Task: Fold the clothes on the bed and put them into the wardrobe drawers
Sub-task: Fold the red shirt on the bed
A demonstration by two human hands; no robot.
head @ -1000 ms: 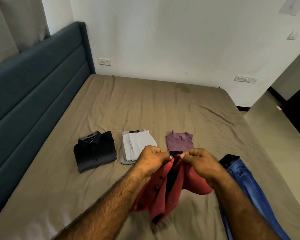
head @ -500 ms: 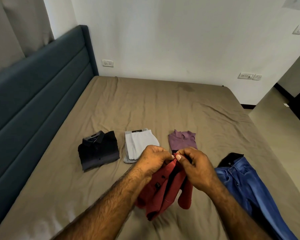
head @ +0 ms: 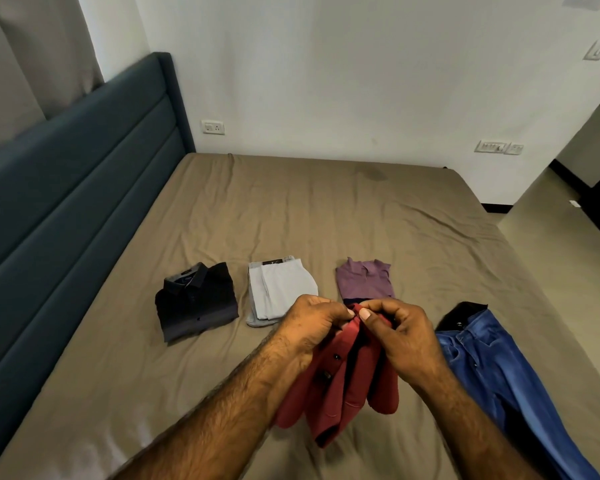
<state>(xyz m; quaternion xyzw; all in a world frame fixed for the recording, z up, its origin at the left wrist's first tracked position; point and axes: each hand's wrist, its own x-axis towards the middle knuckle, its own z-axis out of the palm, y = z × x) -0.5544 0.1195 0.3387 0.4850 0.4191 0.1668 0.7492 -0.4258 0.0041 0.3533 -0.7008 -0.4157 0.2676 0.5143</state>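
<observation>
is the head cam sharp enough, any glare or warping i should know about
Head view: hands and red shirt sharp; wide-angle lens bows the headboard and wall edges; soft sheen on the sheet lower left; jeans smear slightly towards the frame corner; lighting even, shadows faint.

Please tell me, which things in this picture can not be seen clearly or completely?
All in the head view:
- Red shirt: its top is covered by the left hand and right hand.
- Blue jeans: legs cut off by the bottom edge.
- Dark item below the purple shirt: mostly hidden by the hands.
- Label on the grey trousers: too small to read.
- Wardrobe: not in view.
</observation>
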